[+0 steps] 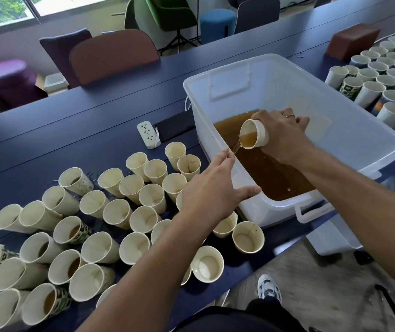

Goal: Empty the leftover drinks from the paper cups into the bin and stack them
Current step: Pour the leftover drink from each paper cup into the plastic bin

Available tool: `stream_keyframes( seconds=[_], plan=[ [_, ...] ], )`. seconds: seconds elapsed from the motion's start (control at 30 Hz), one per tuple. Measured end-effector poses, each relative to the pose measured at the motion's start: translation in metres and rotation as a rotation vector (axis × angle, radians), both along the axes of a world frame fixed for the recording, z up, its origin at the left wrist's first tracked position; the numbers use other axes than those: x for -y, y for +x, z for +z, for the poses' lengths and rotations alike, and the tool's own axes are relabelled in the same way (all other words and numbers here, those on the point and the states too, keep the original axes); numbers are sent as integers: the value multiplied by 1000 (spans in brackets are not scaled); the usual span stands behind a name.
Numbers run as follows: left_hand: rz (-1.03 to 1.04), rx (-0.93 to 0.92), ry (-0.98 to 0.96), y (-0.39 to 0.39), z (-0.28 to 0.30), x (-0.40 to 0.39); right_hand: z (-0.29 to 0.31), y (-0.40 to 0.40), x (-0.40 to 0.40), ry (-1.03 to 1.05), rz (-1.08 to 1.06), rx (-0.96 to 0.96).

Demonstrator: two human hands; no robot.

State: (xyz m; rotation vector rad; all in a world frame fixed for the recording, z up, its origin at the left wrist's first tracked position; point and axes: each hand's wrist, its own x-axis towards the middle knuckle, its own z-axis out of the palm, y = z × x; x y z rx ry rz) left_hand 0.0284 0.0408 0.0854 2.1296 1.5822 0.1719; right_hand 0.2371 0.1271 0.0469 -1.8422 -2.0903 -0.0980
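Over the one white bin [287, 97] on the table [71, 130], the right hand [285, 137] grips a tipped paper cup [255, 136] pouring brown drink, while the left hand [212, 190], fingers straight, touches the bin's rim beside some forty cups [110, 212].

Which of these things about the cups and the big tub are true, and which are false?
1. The right hand tips a white paper cup over the translucent plastic bin. True.
2. The bin holds clear water. False: the liquid is brown.
3. The left hand grips a cup. False: its fingers are straight, holding nothing, by the bin's near edge.
4. A white power strip lies on the dark blue table. True.
5. Every cup on the table is stacked. False: they stand singly.
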Motion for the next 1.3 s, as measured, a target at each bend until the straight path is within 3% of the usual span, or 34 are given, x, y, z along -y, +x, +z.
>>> stream_keyframes(
  seconds=[0.87, 1.3],
  plan=[
    [6, 6, 6, 0, -3, -1, 6, -10, 6, 74, 151, 289],
    [7, 5, 6, -1, -1, 1, 5, -13, 6, 93, 107, 348]
  ],
)
